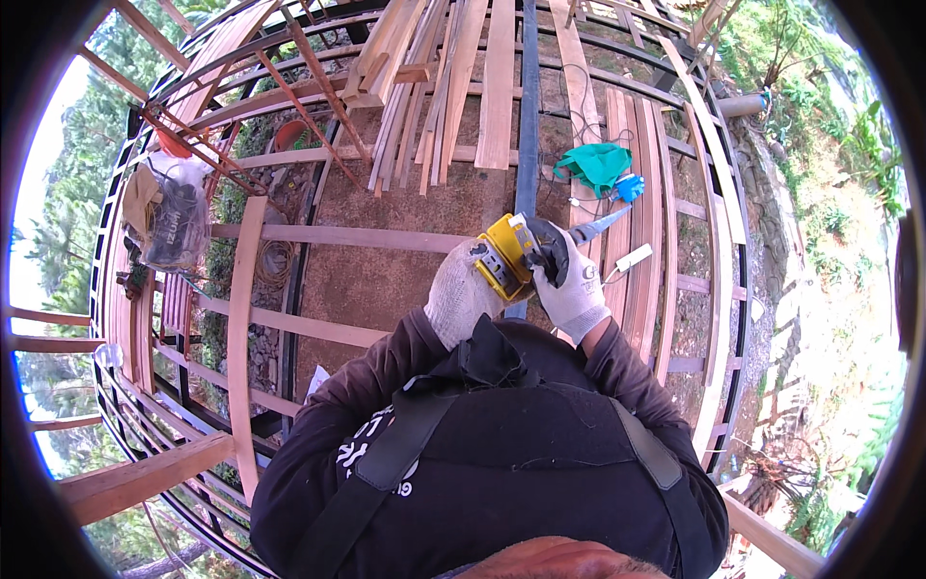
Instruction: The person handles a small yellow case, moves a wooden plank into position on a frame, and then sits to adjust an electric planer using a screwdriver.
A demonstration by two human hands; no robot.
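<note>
A boxy yellow device (503,255) with grey and black parts is held tilted near the view's centre.

The yellow casing (503,241) looks like smooth, hard plastic; the person's gloves (459,297) are matt knit cloth (dark-coated on the right). Planks (498,87) show matt, bare wood; the bag (196,183) is glossy, clear plastic.

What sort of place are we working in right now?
Probably an outdoor building site: long brown wooden planks, a straight dark beam running between them, and leafy green trees at the edge of view.
</note>
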